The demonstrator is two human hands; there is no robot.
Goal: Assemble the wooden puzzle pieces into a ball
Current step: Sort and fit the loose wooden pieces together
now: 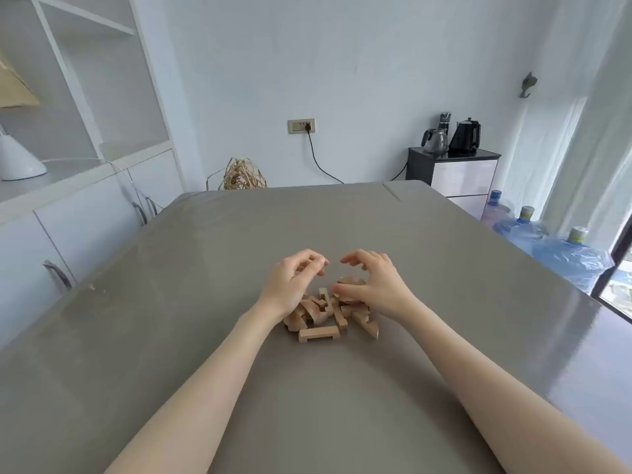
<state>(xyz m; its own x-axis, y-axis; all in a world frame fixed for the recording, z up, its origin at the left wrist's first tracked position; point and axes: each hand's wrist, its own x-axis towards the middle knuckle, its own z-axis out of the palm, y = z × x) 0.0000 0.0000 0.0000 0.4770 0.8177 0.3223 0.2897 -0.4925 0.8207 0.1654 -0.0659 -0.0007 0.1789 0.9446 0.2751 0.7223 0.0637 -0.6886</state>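
Presently left hand (294, 282) loosely curled, empty; right hand (372, 283) grips a rounded piece (347, 280) over pile (328, 316).

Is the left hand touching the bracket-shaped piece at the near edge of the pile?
Apart. The head view shows the left hand raised at the pile's far side, with other pieces between it and the bracket-shaped piece.

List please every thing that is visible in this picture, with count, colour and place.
wooden puzzle pieces: loose heap, count unclear, light wood, table middle
table: one, grey, foreground
kettles: two, silver and black, on dark cabinet, right
water jugs: three, blue, floor right
wall socket: one, beige, black cord plugged in
lamp: one, white, left shelf
straw bundle: one, tan, behind table
left hand: fingers curled, above heap
right hand: over heap, grip unclear
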